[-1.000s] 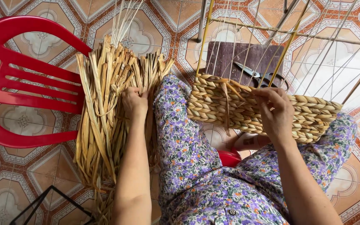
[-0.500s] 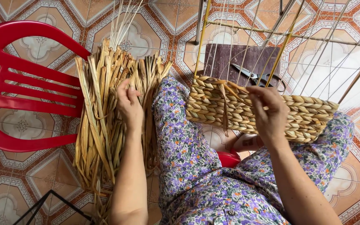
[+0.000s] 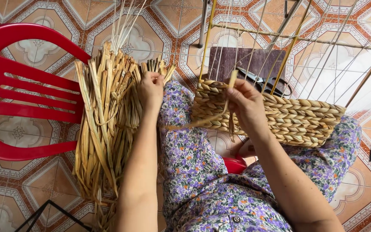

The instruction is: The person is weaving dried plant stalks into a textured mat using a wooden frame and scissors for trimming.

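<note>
Weaving is in hand: one strand [image 3: 196, 123] is pinched by the right hand [image 3: 245, 103] against the woven band [image 3: 288, 118]; the straw bundle [image 3: 104, 116] is gripped by the left hand [image 3: 151, 88]; a fresh strand is likely needed.

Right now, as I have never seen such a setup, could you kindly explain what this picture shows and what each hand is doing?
The one picture comes from a camera worn on the person's head, looking down at their lap. They sit over a patterned tiled floor. The left hand grips the top of a bundle of dried straw strips beside a red plastic chair. The right hand pinches one strip against a half-woven basket built on a thin wire frame. Scissors lie behind it.
</note>
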